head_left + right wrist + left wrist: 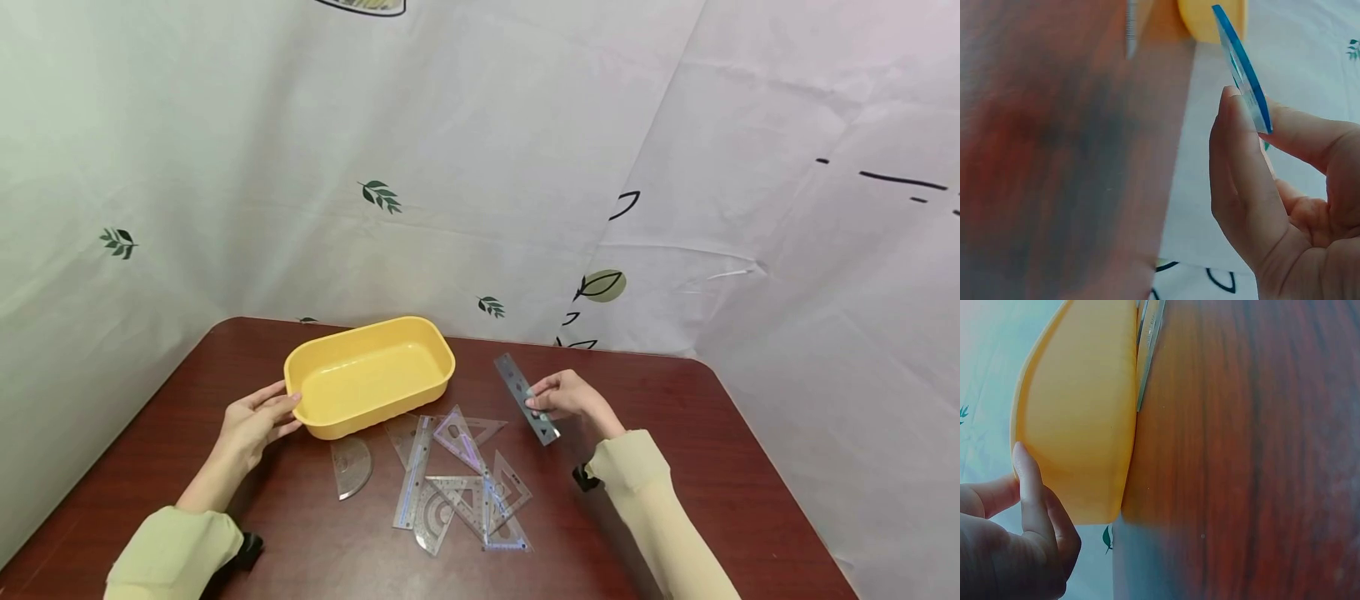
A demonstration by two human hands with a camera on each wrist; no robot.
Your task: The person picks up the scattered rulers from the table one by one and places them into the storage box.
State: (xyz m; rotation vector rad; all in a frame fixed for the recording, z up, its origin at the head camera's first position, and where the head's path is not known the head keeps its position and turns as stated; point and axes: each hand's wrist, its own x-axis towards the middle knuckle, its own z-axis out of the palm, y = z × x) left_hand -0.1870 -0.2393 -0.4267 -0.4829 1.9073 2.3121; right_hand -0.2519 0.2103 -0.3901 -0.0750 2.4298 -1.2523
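Note:
My left hand [251,425] grips the left end of a yellow plastic basin [367,379], thumb over the rim and fingers against the outer wall. In the left wrist view the fingers [1035,506] meet the basin's edge. A clear straight ruler [516,383] is pinched between thumb and fingers of my right hand [570,395], tilted above the table to the right of the basin. Seen edge-on in the right wrist view, the ruler [1244,75] has a blue tint. The basin's visible inside holds nothing.
Clear drawing tools lie in front of the basin: a protractor [350,467] near its left end, another ruler [412,479], a purple-marked set square [459,442], and several overlapping set squares around a second protractor [432,518]. A white patterned cloth [480,167] hangs behind the dark red table [315,550].

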